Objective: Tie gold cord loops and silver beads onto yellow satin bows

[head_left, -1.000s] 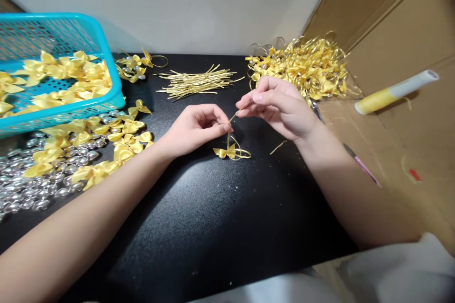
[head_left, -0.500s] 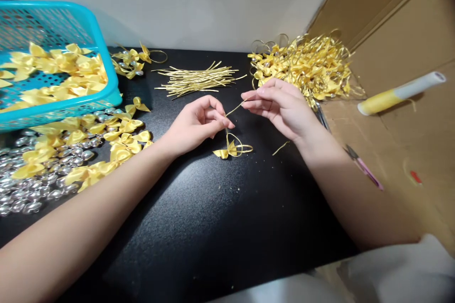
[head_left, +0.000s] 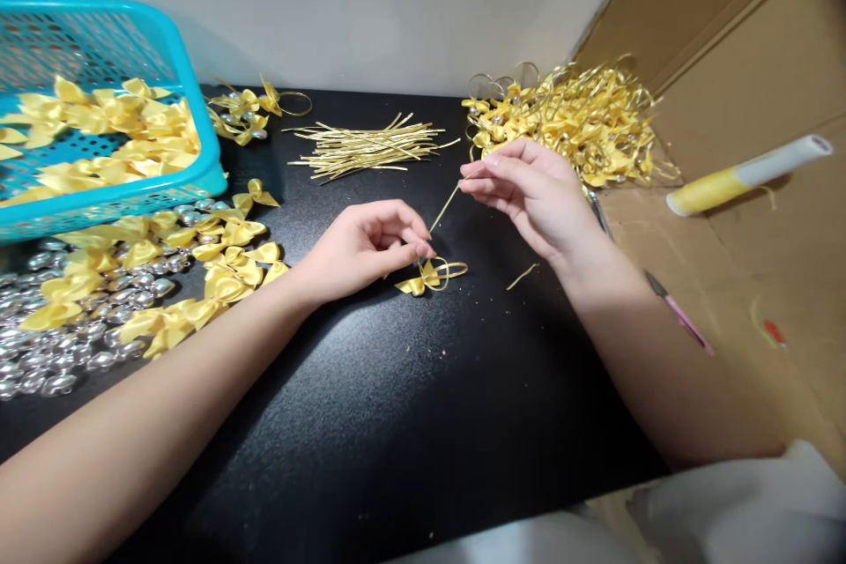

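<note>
A thin gold twist tie (head_left: 445, 210) stretches slanting between my two hands. My left hand (head_left: 376, 244) is closed, its thumb and fingertips pinching the lower part of the tie just above a yellow ribbon bow (head_left: 415, 284). That bow rests on the black table with a gold loop (head_left: 456, 270) around its right side. The upper end of the tie sits in the pinched fingertips of my right hand (head_left: 529, 194), higher and to the right. Where the tie meets the bow is hidden by my left fingers.
A blue basket (head_left: 210, 154) of yellow bows stands left, with silver beads (head_left: 99, 361) and bows before it. Gold twist ties (head_left: 370, 148) lie at the back, beside a heap of looped bows (head_left: 568, 123). A pink-handled tool (head_left: 687, 323) and a roll (head_left: 746, 176) lie right.
My left hand has moved slightly down towards the bow. My right hand has shifted a little right and up, so more of the tie shows, at a steeper slant.
</note>
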`<state>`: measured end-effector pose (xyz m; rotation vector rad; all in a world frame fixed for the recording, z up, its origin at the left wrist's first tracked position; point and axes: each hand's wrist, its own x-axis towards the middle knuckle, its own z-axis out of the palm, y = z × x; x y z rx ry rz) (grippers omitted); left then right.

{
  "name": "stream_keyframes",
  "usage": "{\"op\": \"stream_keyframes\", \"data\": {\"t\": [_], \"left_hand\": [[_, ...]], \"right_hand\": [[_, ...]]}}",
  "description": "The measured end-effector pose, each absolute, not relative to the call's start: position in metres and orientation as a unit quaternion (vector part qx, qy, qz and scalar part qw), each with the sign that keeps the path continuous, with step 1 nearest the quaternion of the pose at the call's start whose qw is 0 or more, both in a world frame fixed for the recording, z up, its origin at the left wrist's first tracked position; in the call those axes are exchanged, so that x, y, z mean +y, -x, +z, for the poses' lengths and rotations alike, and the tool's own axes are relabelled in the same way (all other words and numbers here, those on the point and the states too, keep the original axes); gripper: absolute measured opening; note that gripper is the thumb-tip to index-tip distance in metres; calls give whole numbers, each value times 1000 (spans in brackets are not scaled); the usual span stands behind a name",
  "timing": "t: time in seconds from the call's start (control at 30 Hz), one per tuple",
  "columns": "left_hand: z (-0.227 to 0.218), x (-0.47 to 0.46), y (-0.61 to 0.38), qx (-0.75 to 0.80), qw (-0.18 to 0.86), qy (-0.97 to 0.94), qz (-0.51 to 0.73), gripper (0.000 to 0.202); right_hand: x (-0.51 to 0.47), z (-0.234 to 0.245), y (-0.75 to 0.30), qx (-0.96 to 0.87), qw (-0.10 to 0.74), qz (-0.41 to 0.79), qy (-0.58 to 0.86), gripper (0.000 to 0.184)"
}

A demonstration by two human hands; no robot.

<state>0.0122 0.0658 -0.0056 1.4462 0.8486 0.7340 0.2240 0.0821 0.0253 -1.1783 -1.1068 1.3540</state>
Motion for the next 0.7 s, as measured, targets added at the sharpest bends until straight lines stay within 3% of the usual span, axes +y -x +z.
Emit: {"op": "stream_keyframes", "data": {"t": [0.2, 0.7], "left_hand": [[-6, 67, -12, 348, 639, -619, 295, 31], [-5, 65, -9, 354, 647, -637, 225, 42]], "right_hand": [[88, 25, -232, -460, 504, 530, 503, 19], [97, 18, -245, -454, 505, 524, 514, 17]]}}
